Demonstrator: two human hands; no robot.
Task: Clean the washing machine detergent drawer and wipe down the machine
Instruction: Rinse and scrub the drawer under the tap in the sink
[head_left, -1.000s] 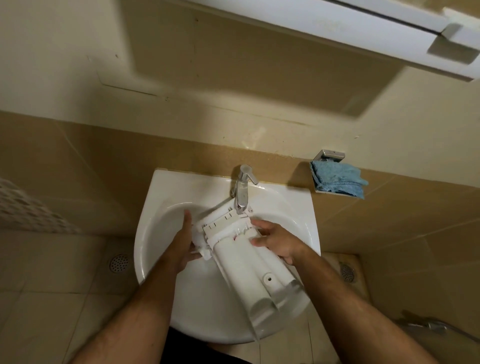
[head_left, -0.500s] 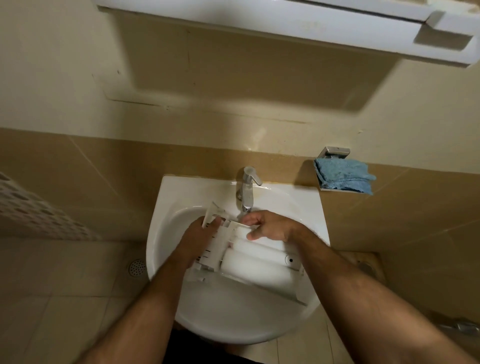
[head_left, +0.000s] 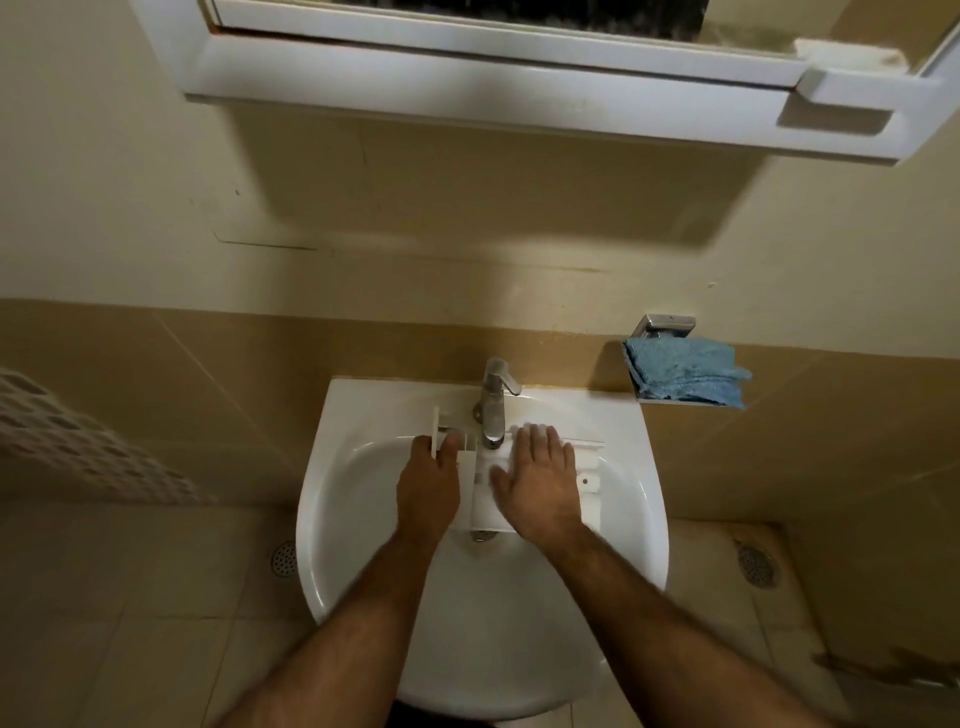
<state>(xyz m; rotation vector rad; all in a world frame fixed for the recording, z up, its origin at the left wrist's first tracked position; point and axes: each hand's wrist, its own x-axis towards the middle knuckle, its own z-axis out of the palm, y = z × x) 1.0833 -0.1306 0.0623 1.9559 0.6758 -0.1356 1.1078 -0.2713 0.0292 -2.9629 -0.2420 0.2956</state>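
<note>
Bathroom, tan tiled floor and walls, white sink (head_left: 644, 530) seen from above. Both forearms reach in from the bottom edge. Detergent drawer (head_left: 485, 506) lies inside the basin, just below the tap (head_left: 493, 410), long side now running left-right across the bowl; a second ago it pointed toward the viewer, its end out over the near rim. Half a second ago it was still angled.

Left hand (head_left: 427, 488) grips the drawer's left end, fingers curled around a thin upright white panel; the fingertips are hidden behind it. Right hand (head_left: 540, 483) lies flat on top of the drawer, fingers straight and spread, palm down, holding nothing; earlier its fingers were curled on the drawer's edge. Hands cover most of the drawer, so compartments cannot be read. One round hole shows at its right end. Sink drain (head_left: 483, 535) peeks out just under the drawer's near edge. Water flow from the tap: cannot tell.

Floor drains sit on the tiles left (head_left: 284, 558) and right (head_left: 758, 566) of the sink. Blue cloth (head_left: 685, 376) rests on a small wall holder right of the tap, well apart from the hands. White perforated basket (head_left: 78, 447) at far left. White mirror cabinet (head_left: 519, 88) overhangs at top, more of it in view than before.
</note>
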